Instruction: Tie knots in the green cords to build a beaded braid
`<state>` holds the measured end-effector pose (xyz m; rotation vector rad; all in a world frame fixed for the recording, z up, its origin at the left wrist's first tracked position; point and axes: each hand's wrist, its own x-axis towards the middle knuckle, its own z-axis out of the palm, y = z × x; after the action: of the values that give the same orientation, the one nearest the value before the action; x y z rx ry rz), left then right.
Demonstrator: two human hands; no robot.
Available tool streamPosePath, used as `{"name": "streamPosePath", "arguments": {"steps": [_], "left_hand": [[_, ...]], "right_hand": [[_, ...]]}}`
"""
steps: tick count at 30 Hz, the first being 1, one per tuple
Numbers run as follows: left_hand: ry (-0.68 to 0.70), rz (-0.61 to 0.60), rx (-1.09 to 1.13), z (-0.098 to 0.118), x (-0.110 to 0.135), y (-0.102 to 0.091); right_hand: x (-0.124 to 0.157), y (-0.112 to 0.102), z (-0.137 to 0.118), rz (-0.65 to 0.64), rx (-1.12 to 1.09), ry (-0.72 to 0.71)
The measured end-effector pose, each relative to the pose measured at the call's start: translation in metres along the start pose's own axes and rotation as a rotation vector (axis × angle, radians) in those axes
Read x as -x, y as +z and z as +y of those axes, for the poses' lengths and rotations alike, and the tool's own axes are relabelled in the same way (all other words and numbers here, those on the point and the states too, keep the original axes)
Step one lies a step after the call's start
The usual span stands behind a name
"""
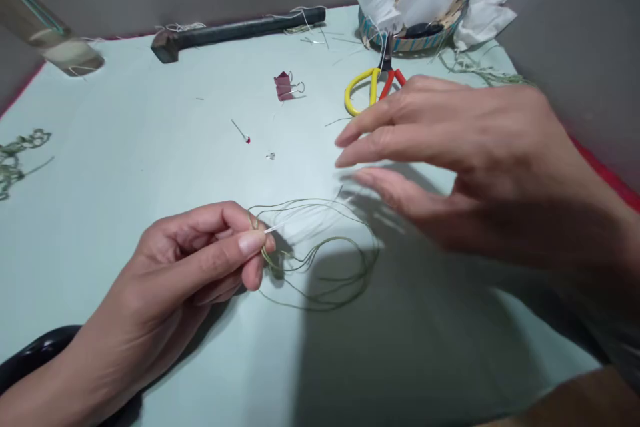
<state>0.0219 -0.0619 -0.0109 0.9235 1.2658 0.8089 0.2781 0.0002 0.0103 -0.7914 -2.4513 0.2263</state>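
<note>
Between its thumb and fingertips, my left hand [187, 273] pinches a bundle of thin green cord [345, 305]. The cord's loose loops spread to the right above the table. A thin white strand [271, 228] sticks out of the same pinch; how it is joined to the cord is hidden by the fingers. My right hand [475, 153], slightly blurred, hovers to the right with thumb and fingers apart and nothing visible between them. Behind its fingers lie cutters with one yellow and one red handle [358, 90], partly covered by that hand.
A pin with a red tip [241, 132], a small clear bead [271, 156] and a dark pink binder clip [283, 87] lie mid-table. Farther back are a dark metal bar [240, 31] and a basket [415, 44] with white plastic tubes. Knotted green cord [15, 160] lies left.
</note>
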Motion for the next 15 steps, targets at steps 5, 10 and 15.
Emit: {"name": "streamPosePath", "arguments": {"steps": [5, 10, 15], "left_hand": [[0.075, -0.001, -0.001, -0.004, 0.002, 0.000], [0.033, -0.025, 0.042, -0.007, 0.000, -0.003], [0.045, -0.004, 0.032, -0.006, 0.000, -0.003]], "right_hand": [[-0.003, 0.025, -0.043, -0.147, -0.597, 0.328], [-0.007, 0.042, -0.049, -0.391, -0.993, 0.561], [-0.007, 0.025, -0.034, -0.429, -0.801, 0.328]]}}
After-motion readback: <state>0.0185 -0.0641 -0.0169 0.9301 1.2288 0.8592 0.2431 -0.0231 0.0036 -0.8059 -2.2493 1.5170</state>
